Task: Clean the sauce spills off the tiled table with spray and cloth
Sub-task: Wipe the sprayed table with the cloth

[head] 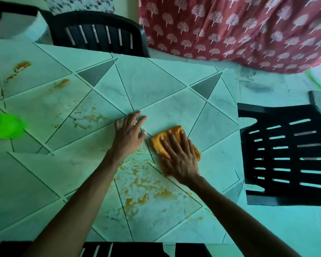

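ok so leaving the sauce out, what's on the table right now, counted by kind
hands: 2, left hand and right hand
orange cloth: 1
green bottle, blurred: 1
total: 4

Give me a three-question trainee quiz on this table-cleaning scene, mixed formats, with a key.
1. True or false: the right hand presses flat on the orange cloth.
2. The left hand: A) grips the cloth; B) rests open on the table; C) is curled into a fist.
3. Fill in: the largest sauce smear lies between the person's two ___.
Key: 1 true; 2 B; 3 forearms.
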Demonstrator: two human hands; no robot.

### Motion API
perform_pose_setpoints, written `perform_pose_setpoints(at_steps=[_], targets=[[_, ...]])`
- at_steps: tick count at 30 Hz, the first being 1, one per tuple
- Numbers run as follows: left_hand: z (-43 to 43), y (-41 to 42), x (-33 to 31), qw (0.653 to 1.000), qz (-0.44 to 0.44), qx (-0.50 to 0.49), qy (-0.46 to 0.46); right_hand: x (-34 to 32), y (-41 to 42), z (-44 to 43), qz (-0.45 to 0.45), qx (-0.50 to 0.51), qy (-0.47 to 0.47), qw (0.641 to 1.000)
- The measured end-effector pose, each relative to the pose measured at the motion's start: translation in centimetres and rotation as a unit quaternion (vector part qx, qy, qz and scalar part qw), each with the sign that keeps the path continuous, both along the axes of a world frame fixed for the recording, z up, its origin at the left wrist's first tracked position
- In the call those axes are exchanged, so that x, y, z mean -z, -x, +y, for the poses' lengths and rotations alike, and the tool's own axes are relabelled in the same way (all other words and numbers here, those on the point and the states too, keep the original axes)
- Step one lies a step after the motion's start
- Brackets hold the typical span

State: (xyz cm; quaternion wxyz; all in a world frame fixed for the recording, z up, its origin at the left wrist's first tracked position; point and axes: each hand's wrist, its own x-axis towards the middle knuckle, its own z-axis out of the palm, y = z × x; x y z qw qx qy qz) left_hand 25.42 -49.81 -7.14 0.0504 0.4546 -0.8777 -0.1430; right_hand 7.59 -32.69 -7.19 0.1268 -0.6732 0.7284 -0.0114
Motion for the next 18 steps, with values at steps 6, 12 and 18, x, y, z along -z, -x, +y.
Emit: perform_pose_setpoints(at_steps=[6, 12, 18], targets=[[0.4, -1.7, 0.2, 1.0, 0.019, 0.001, -0.001, -0.1, 6.0, 4.9, 0.022, -0.061, -0.023, 0.998], [0.8, -2.3, 0.5, 0.999, 0.036, -0.027, -0.015, 1.2, 0.1, -9.2, -0.002, 0.126, 0.04, 0.991], [0.7, -3.7, 0.6, 0.997, 0.047, -0.056, 0.003, 0.0, -3.7, -0.9, -0.022, -0.015, 0.035, 0.999]])
